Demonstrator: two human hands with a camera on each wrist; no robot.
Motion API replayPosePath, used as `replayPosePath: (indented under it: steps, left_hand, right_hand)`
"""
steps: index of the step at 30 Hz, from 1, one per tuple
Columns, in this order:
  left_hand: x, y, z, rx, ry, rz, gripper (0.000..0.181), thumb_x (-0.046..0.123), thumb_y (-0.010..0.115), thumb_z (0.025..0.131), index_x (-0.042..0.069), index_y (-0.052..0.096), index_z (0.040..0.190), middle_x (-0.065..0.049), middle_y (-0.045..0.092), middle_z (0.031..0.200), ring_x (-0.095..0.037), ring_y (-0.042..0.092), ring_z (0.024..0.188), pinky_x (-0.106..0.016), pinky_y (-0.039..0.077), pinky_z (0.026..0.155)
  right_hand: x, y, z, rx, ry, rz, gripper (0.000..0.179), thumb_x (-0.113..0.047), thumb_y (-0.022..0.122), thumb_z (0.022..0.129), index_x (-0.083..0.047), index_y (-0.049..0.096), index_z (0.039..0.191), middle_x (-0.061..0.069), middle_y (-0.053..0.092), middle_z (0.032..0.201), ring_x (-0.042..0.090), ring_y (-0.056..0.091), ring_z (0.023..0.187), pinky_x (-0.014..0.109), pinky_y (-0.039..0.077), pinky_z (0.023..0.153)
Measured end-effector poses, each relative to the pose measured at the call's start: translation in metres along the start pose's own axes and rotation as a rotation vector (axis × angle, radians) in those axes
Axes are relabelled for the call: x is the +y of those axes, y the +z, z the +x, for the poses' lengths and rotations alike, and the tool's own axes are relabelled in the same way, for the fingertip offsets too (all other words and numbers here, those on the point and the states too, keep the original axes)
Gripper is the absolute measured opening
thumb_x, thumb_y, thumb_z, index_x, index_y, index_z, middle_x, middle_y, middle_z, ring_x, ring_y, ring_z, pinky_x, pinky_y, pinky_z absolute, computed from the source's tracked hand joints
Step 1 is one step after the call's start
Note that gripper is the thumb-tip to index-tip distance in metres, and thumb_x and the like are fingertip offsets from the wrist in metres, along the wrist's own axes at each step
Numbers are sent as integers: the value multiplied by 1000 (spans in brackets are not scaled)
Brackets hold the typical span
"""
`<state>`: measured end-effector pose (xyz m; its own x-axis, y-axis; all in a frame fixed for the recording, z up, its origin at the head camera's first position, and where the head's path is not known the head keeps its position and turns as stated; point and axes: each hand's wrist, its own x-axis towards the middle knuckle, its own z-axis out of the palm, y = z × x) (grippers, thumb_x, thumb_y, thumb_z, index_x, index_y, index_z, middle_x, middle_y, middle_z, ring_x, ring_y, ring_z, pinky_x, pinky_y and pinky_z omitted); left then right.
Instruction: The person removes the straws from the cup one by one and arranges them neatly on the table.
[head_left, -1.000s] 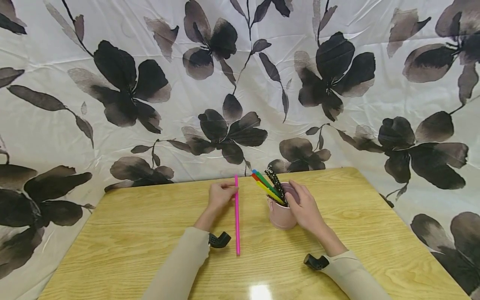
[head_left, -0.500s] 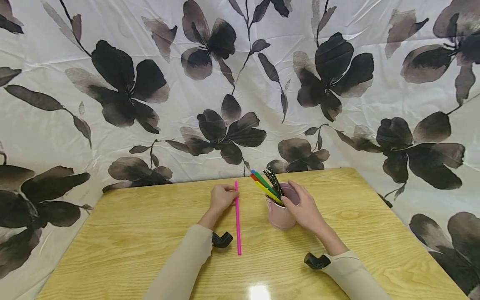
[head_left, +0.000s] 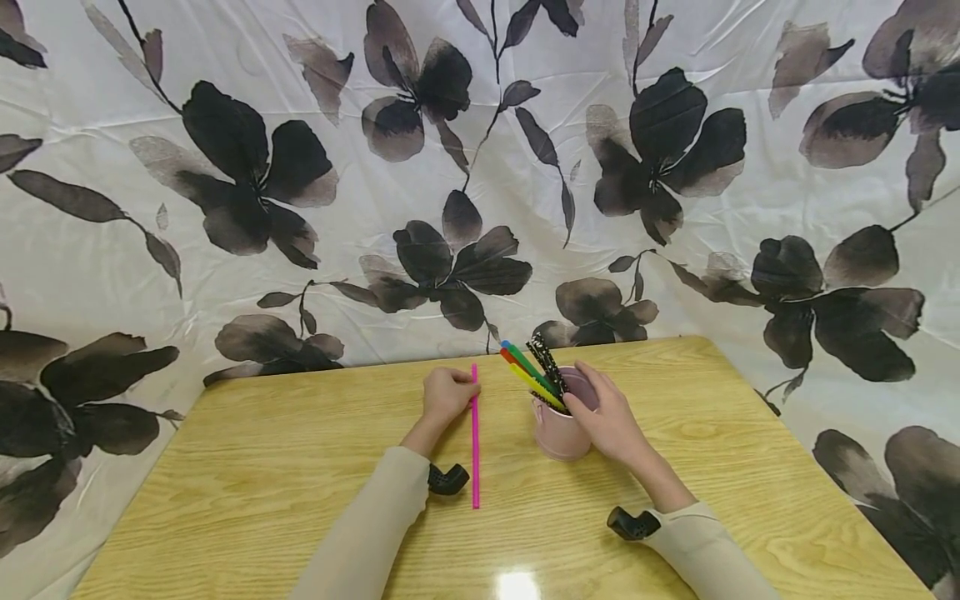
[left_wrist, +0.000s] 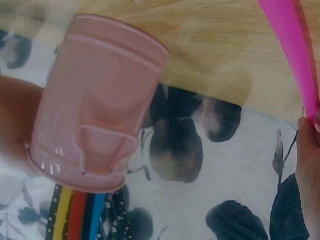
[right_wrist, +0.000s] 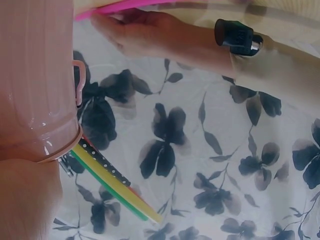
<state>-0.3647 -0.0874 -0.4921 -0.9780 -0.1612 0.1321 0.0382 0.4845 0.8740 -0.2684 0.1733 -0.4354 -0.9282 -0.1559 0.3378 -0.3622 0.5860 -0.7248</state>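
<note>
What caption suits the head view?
Left hand pinches slim magenta stick; right hand holds glossy pale-pink cylindrical cup.

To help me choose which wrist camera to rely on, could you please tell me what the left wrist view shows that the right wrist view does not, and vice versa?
Only the left wrist view shows the blue stick and the pink bucket down to its base. Only the right wrist view shows the left sleeve and black wrist device. Both share the bucket's side, bright pink stick, yellow stick, left hand, right hand and floral cloth.
</note>
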Motion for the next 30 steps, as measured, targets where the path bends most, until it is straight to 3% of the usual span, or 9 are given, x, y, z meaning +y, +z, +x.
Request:
replayPosePath:
  steps: [9,30]
  left_hand:
    - [-2,0,-1,25,5,-10,15,11,75,67,4,71,79,-4,64,64,-10,58,45,-18,45,39]
    - [2,-5,-7,-8,1,-2,14,13,73,71,5,70,82,-2,64,64,-12,59,48,-18,46,41]
  right_hand:
    - [0,1,0,0,-2,-9,59,-44,49,87,-19,32,137,8,38,131,27,36,119,49,34,92]
    - [-2,-1,0,6,-16,4,57,-39,51,87,-17,32,136,9,38,132,27,36,119,48,35,91]
